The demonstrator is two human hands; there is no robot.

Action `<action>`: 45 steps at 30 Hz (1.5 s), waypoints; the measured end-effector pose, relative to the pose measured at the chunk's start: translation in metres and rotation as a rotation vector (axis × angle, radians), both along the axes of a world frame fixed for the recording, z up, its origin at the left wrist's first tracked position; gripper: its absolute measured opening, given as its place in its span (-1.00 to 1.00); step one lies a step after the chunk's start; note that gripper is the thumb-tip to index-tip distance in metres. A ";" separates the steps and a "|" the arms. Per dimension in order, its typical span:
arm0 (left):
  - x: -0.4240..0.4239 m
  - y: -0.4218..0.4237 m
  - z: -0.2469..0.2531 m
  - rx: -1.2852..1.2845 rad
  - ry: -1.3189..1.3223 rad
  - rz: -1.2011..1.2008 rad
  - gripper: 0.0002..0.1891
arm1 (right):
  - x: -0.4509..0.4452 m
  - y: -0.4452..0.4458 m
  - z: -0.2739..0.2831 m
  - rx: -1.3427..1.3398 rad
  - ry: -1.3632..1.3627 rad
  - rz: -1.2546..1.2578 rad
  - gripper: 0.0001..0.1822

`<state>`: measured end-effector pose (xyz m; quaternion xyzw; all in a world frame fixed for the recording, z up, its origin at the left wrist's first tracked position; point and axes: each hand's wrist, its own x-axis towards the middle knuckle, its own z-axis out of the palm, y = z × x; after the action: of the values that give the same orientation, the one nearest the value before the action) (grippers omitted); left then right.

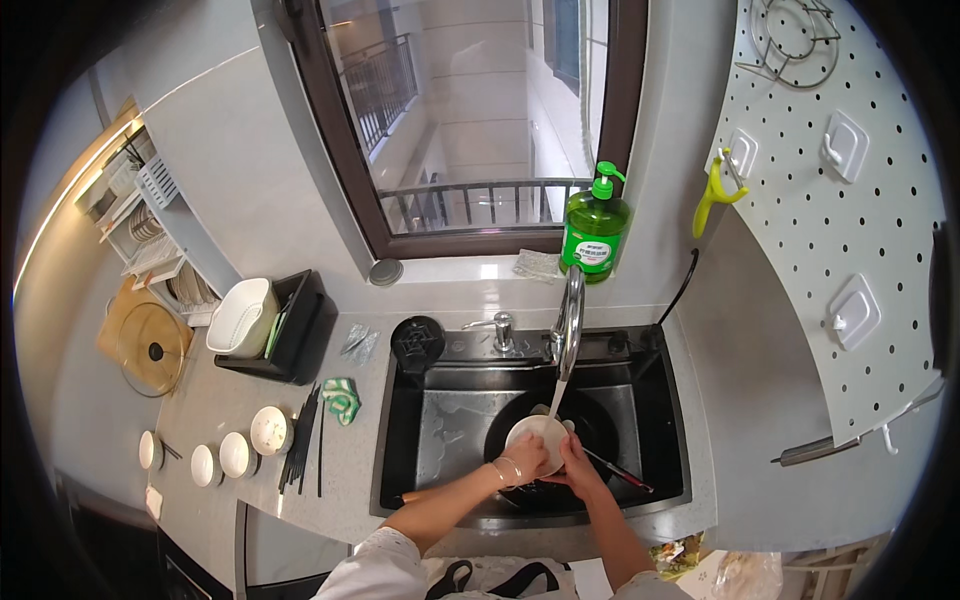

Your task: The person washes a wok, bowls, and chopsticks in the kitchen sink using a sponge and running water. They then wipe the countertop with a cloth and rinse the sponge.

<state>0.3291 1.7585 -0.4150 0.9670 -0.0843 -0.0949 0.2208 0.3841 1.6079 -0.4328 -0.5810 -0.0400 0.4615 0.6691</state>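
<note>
A white bowl [534, 430] is tilted under the running chrome faucet [573, 315], above a dark wok [501, 427] in the black sink [442, 450]. My right hand [579, 466] grips the bowl by its right side and rim. Inside the bowl lie the curled fingers of my left hand [529, 456]; whether they hold anything is hidden. A utensil with a red and black handle [628, 478] leans out of the wok to the right. Part of a wooden handle [417, 496] shows beneath my left forearm.
Left of the sink are several white bowls [238, 455], dark chopsticks [301, 442], a green-striped cloth [341, 401] and a black rack [296, 341] with a white basket [241, 318]. A green soap bottle [594, 229] stands on the windowsill. At right hangs a yellow-green peeler [716, 196].
</note>
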 end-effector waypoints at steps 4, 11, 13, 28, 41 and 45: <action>-0.012 0.020 -0.009 0.042 -0.321 0.098 -0.79 | -0.007 0.013 0.011 0.007 0.010 0.064 -0.32; -0.050 0.045 -0.033 -0.116 -0.019 0.222 -0.75 | -0.032 0.052 0.001 -0.110 -0.148 0.036 -0.34; -0.068 0.056 -0.030 -0.334 -0.351 0.353 -0.75 | -0.036 0.059 -0.017 -0.138 -0.366 0.022 -0.38; -0.247 0.184 -0.016 -0.967 -0.307 1.262 -0.79 | -0.026 0.105 -0.060 -0.694 -1.382 -0.047 -0.51; -0.385 0.308 -0.017 -1.433 -0.780 2.174 -0.69 | 0.011 0.027 -0.183 -0.473 0.205 -0.358 -0.56; -0.374 0.331 -0.006 -1.378 -0.529 2.096 -0.58 | 0.018 0.020 -0.169 -0.734 0.105 -0.328 -0.66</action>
<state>-0.0453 2.0894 -0.4209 0.2467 0.6413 0.3806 0.6188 0.4019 1.6279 -0.6015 -0.7556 0.2550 0.3612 0.4833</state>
